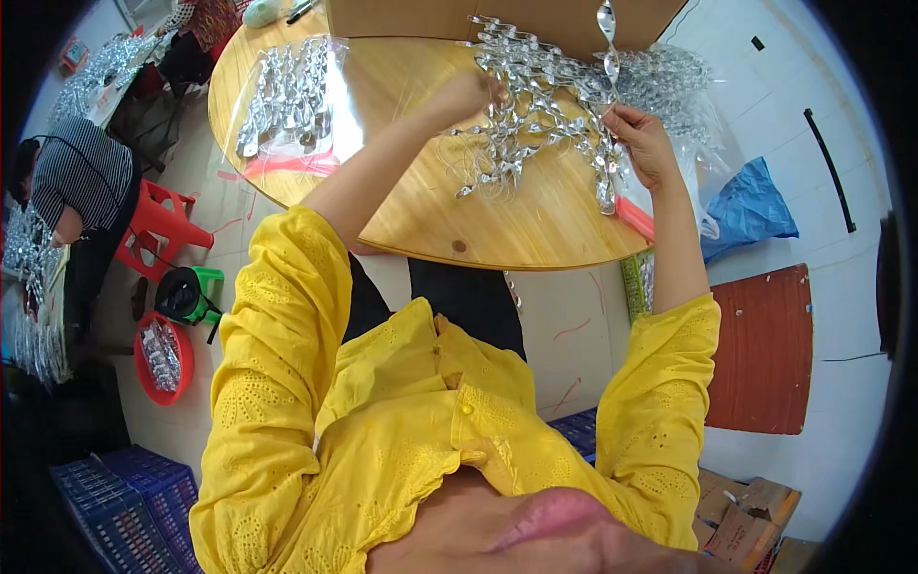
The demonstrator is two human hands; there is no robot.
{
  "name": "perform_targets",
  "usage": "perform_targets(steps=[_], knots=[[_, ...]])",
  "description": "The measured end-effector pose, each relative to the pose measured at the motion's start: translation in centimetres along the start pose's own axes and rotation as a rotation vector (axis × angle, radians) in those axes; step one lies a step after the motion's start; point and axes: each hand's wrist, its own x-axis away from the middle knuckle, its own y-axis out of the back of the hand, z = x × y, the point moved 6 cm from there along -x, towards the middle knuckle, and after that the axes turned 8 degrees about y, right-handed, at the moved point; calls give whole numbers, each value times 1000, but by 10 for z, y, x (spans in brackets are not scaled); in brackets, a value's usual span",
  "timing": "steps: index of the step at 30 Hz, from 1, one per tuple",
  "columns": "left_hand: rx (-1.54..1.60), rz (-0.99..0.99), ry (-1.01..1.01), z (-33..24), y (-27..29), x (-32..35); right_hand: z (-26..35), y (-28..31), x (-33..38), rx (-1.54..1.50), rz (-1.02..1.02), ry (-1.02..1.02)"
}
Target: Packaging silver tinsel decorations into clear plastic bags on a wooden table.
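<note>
A heap of shiny silver twisted strips point(521, 143), strung on thin clear line, lies over the right half of the round wooden table point(411, 206). My left hand point(469, 98) is closed at the heap's left side, its fingertips among the strips; what exactly they grip is too small to make out. On the right, my right hand point(643, 143) pinches a silver twisted strip point(604, 177) between thumb and fingers. Close above that hand another large spiral point(608, 38) stands out in front of the cardboard box. Strips overlap, so single strands are hard to separate.
A clear bag of silver strips point(287, 100) with a pink edge lies at the table's left. The cardboard box point(421, 17) stands at the back. A blue plastic bag point(751, 212) is at right. Leftward are a red stool point(163, 230), a red basin point(163, 359) and a bent-over person point(81, 177).
</note>
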Motion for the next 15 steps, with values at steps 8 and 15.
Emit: perform_targets(steps=[8,15], knots=[[-42,224,169,-4,-5,14,-19,-49,10,-1150,303,-69],[990,161,369,-23,10,5,-26,-94,22,-992,462,18]])
